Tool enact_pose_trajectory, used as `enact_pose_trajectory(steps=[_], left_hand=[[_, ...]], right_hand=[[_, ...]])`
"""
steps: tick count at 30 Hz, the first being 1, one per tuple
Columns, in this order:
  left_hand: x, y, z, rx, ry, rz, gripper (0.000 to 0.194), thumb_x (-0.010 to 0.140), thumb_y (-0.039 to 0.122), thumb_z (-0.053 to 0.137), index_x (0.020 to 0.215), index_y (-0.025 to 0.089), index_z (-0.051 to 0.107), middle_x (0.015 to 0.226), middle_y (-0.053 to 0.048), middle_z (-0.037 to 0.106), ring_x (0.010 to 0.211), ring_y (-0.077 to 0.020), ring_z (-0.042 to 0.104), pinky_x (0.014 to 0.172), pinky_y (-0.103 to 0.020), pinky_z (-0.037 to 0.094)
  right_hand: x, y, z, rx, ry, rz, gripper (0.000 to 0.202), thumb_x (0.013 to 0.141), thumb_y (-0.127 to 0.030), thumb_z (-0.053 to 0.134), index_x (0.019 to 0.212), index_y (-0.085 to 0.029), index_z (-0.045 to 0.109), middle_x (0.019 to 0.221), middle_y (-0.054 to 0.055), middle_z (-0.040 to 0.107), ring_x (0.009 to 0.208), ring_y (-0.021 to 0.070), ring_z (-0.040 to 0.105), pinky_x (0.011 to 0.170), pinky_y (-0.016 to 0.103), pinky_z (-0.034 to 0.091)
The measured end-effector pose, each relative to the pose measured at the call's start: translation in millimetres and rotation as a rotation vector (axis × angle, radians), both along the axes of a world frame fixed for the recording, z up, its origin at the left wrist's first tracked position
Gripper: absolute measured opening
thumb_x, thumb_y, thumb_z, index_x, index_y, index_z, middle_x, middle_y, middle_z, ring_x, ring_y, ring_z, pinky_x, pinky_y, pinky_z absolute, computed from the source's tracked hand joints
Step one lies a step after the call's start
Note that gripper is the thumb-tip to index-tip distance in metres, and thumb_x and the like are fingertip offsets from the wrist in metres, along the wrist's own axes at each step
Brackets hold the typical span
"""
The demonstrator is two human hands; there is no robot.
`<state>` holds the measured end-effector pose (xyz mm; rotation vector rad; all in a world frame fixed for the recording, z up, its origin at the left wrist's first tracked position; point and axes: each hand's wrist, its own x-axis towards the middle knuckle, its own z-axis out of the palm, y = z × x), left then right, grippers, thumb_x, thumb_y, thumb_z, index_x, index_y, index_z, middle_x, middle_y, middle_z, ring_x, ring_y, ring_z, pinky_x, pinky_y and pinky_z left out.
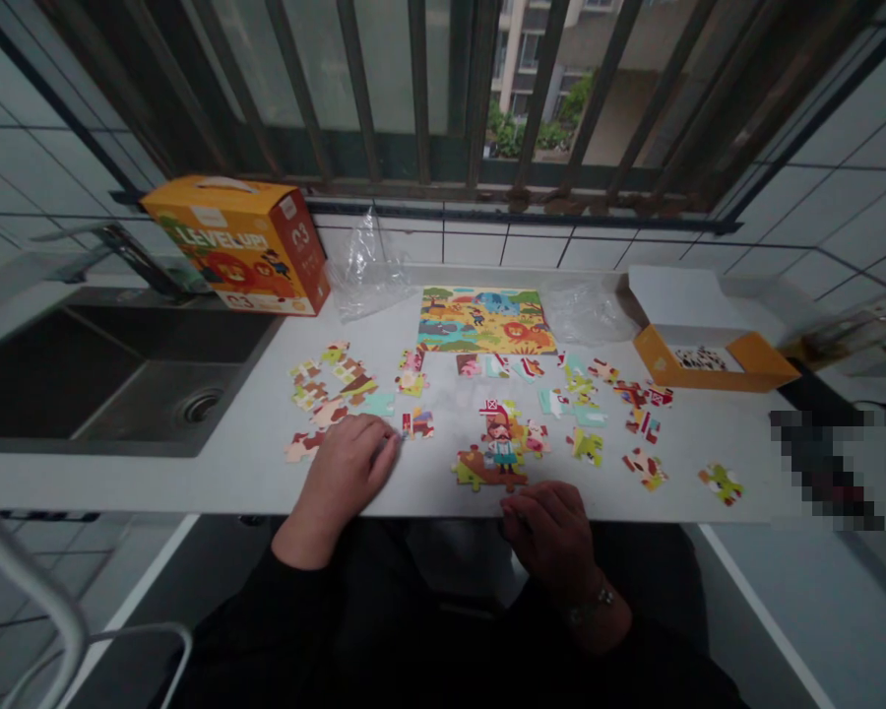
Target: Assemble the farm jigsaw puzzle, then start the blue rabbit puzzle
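Observation:
On the white counter, my left hand [355, 461] rests palm down with its fingers curled under; whatever may be beneath them is hidden. It lies beside loose jigsaw pieces [304, 445] and a small piece with red and purple [418, 423]. At the counter's front edge my right hand [550, 522] is loosely closed, with nothing visible in it. Just beyond it lies a partly joined puzzle section [500, 455] showing a farmer figure, a red barn and brown ground. A pink pig piece [537, 438] sits against or close to its right side.
More puzzle pieces [582, 379] are scattered left and right. Behind them lies an animal picture board [487, 320], with clear plastic bags [369, 271] nearby. An orange puzzle box [240, 246] stands by the sink [192, 379]. At right sits an open box [764, 362] holding pieces.

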<state>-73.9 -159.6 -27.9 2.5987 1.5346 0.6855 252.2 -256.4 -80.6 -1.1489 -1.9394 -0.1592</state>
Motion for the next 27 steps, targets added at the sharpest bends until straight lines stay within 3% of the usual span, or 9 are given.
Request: enact_pose_trajectory(steps=[6, 13, 16, 21, 27], left_hand=[[-39.3, 4.6, 4.8, 0.036, 0.048, 0.275, 0.029, 0.109, 0.044, 0.055, 0.115, 0.019, 0.069, 0.119, -0.018, 0.077, 0.115, -0.0390, 0.069, 0.103, -0.056, 0.054], [-80.4, 0.8, 5.9, -0.036, 0.185, 0.446, 0.051, 0.106, 0.060, 0.055, 0.127, 0.015, 0.068, 0.126, -0.024, 0.073, 0.120, -0.0455, 0.068, 0.103, -0.060, 0.055], [-96.5, -4.5, 5.0, -0.089, 0.244, 0.481, 0.067, 0.099, 0.070, 0.064, 0.134, 0.012, 0.067, 0.127, -0.028, 0.072, 0.120, -0.0479, 0.068, 0.103, -0.062, 0.055], [-116.0, -10.2, 8.6, -0.299, 0.298, 0.534, 0.062, 0.094, 0.070, 0.069, 0.121, 0.014, 0.074, 0.120, -0.024, 0.075, 0.113, -0.0437, 0.071, 0.102, -0.055, 0.057], [-123.7, -8.4, 15.4, -0.408, 0.234, 0.558, 0.067, 0.088, 0.069, 0.072, 0.122, 0.011, 0.077, 0.123, -0.025, 0.075, 0.118, -0.0438, 0.072, 0.105, -0.052, 0.057]], right_hand=[[-0.1, -0.6, -2.2, -0.017, 0.007, 0.006, 0.010, 0.105, -0.016, 0.068, 0.105, -0.026, 0.070, 0.093, 0.003, 0.078, 0.089, 0.0237, 0.070, 0.087, 0.043, 0.052], [-0.2, -0.7, -5.5, -0.042, 0.002, 0.002, 0.009, 0.104, -0.018, 0.070, 0.104, -0.027, 0.070, 0.093, 0.003, 0.077, 0.089, 0.0242, 0.070, 0.088, 0.044, 0.052], [-0.5, 0.0, -5.3, -0.034, -0.007, 0.002, 0.010, 0.104, -0.017, 0.069, 0.104, -0.027, 0.070, 0.093, 0.003, 0.077, 0.089, 0.0243, 0.070, 0.087, 0.044, 0.052], [-0.2, 1.3, -5.6, -0.012, -0.027, 0.015, 0.008, 0.105, -0.017, 0.069, 0.103, -0.025, 0.070, 0.093, 0.003, 0.078, 0.089, 0.0235, 0.069, 0.087, 0.042, 0.051], [0.2, -0.3, -6.8, -0.030, -0.034, 0.014, 0.007, 0.107, -0.018, 0.069, 0.104, -0.024, 0.070, 0.094, 0.004, 0.078, 0.090, 0.0230, 0.068, 0.088, 0.042, 0.050]])
